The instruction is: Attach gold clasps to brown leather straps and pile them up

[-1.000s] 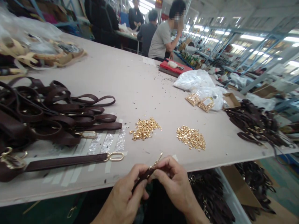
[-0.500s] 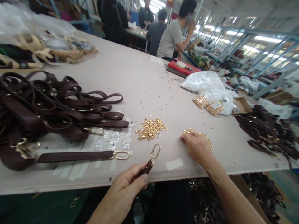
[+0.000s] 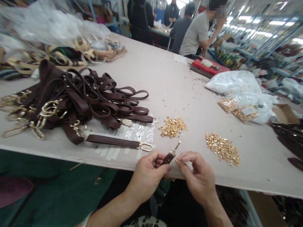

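Note:
My left hand (image 3: 148,175) is closed on the end of a dark brown leather strap (image 3: 168,158) with a gold oval ring (image 3: 176,147) sticking up from it, held at the table's near edge. Right beside it, my right hand (image 3: 197,176) is pinched with thumb and forefinger together near the strap end; what it pinches is too small to make out. Two heaps of small gold rivets lie just beyond: one (image 3: 173,126) ahead of the strap, one (image 3: 222,148) to the right. A single brown strap with a gold ring (image 3: 118,142) lies flat on taped strips to the left.
A big tangle of brown straps with gold hardware (image 3: 71,101) fills the left of the grey table (image 3: 165,85). Tan straps and plastic lie at the far left. Bags of rivets (image 3: 239,112) and white plastic sit at the right. People stand at the far end near a red tray (image 3: 208,66).
My right hand left the right-hand rivet heap and came back to the strap end, pinched. The left hand still holds the strap. The view swung left.

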Action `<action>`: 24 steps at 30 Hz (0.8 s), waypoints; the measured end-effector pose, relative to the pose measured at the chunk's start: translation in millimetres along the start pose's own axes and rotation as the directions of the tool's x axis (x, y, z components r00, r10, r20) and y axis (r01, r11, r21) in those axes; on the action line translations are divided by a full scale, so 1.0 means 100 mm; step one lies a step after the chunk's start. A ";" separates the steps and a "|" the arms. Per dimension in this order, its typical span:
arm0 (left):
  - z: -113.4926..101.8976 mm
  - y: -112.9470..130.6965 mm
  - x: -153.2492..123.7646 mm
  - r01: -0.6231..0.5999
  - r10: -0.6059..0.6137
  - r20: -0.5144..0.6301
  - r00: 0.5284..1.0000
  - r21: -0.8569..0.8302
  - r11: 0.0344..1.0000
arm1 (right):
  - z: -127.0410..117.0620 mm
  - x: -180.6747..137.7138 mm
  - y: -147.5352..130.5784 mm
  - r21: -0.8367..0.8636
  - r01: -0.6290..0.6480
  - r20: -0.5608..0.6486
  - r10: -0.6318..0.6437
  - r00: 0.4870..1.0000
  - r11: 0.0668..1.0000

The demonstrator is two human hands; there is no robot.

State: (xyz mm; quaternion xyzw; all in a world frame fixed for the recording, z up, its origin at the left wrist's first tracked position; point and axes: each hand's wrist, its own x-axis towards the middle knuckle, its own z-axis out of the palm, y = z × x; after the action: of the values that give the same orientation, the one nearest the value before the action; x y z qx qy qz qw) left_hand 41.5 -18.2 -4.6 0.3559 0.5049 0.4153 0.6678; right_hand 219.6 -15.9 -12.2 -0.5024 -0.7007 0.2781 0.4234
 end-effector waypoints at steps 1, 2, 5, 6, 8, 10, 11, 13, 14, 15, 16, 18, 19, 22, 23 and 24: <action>0.00 0.00 0.00 -0.015 0.015 -0.002 1.000 0.000 1.000 | 0.11 -0.05 -0.06 0.023 0.019 -0.009 -0.018 1.000 1.000; -0.01 -0.01 -0.01 -0.028 0.028 -0.005 1.000 0.005 1.000 | 0.20 -0.09 -0.10 0.030 0.039 -0.024 -0.039 0.999 0.999; -0.04 -0.03 -0.02 -0.077 0.077 -0.009 0.997 0.056 0.995 | 0.33 -0.13 -0.15 0.003 0.111 -0.082 -0.110 0.991 0.994; -0.05 -0.04 -0.02 -0.102 0.103 -0.013 0.995 0.086 0.991 | 0.34 -0.13 -0.15 -0.011 0.128 -0.093 -0.129 0.987 0.992; -0.07 -0.07 -0.04 -0.159 0.164 -0.017 0.986 0.158 0.974 | 0.34 -0.13 -0.17 -0.042 0.153 -0.105 -0.157 0.982 0.987; -0.09 -0.09 -0.06 -0.212 0.221 -0.013 0.975 0.228 0.950 | 0.35 -0.14 -0.19 -0.071 0.163 -0.120 -0.171 0.978 0.984; -0.09 -0.09 -0.07 -0.234 0.244 -0.008 0.970 0.259 0.937 | 0.35 -0.15 -0.21 -0.081 0.166 -0.135 -0.176 0.975 0.983; -0.09 -0.09 -0.10 -0.269 0.282 0.000 0.959 0.303 0.914 | 0.37 -0.17 -0.23 -0.088 0.153 -0.173 -0.166 0.971 0.984; -0.09 -0.08 -0.12 -0.287 0.302 0.003 0.953 0.316 0.904 | 0.38 -0.19 -0.25 -0.079 0.132 -0.195 -0.145 0.970 0.988; -0.09 -0.07 -0.13 -0.309 0.325 0.006 0.946 0.329 0.892 | 0.40 -0.20 -0.25 -0.057 0.105 -0.217 -0.115 0.969 0.993; -0.08 -0.06 -0.15 -0.335 0.354 0.009 0.935 0.346 0.877 | 0.41 -0.21 -0.26 -0.018 0.073 -0.238 -0.076 0.968 0.997; -0.08 -0.05 -0.18 -0.389 0.418 0.015 0.908 0.398 0.831 | 0.44 -0.24 -0.26 0.117 -0.011 -0.265 0.042 0.963 0.993; -0.08 -0.04 -0.20 -0.415 0.450 0.022 0.893 0.430 0.802 | 0.46 -0.25 -0.26 0.206 -0.063 -0.265 0.118 0.957 0.976; -0.05 -0.05 -0.24 -0.470 0.517 0.060 0.854 0.513 0.718 | 0.48 -0.29 -0.24 0.430 -0.223 -0.188 0.328 0.926 0.875; -0.04 -0.05 -0.25 -0.482 0.526 0.080 0.847 0.535 0.694 | 0.48 -0.31 -0.24 0.473 -0.260 -0.162 0.373 0.914 0.842; -0.02 -0.06 -0.27 -0.491 0.526 0.109 0.843 0.556 0.671 | 0.46 -0.32 -0.23 0.509 -0.283 -0.143 0.405 0.903 0.813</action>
State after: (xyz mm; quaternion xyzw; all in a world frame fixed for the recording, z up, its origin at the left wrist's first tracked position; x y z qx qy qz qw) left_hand 36.5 -44.7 -0.1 0.6503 0.5049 0.4268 0.3741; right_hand 172.9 -51.9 -26.2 -0.5321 -0.4491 0.4501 0.5591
